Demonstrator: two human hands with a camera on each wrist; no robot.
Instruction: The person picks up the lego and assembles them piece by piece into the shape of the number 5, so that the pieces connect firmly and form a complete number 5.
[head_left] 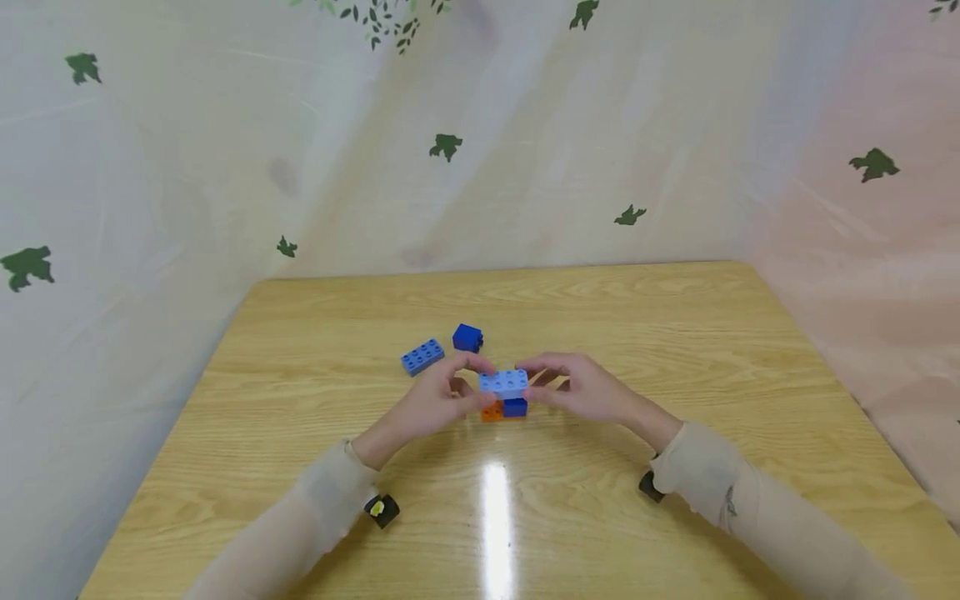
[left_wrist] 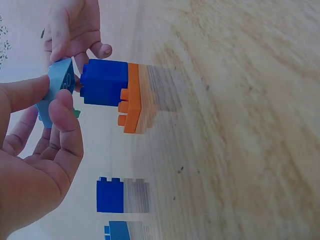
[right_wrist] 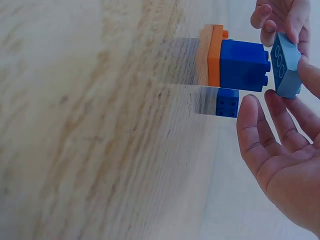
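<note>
Between both hands, a light blue eight-stud brick (head_left: 503, 384) is held level, studs up. My left hand (head_left: 429, 402) pinches its left end with thumb and fingers, while my right hand (head_left: 588, 388) pinches the right end. Just under it stands a dark blue brick (left_wrist: 106, 83), fixed on one side of a flat orange brick (left_wrist: 133, 102) that lies on the table. A narrow gap shows in the right wrist view between the dark blue studs and the underside of the light blue brick (right_wrist: 287, 67). Some orange studs stay uncovered.
Behind my left hand on the wooden table (head_left: 300, 333) lie a medium blue brick (head_left: 422, 357) and a dark blue brick (head_left: 467, 337) tipped on its side. A patterned cloth (head_left: 525, 192) hangs past the table's far edge. Black devices (head_left: 382, 510) sit under both wrists.
</note>
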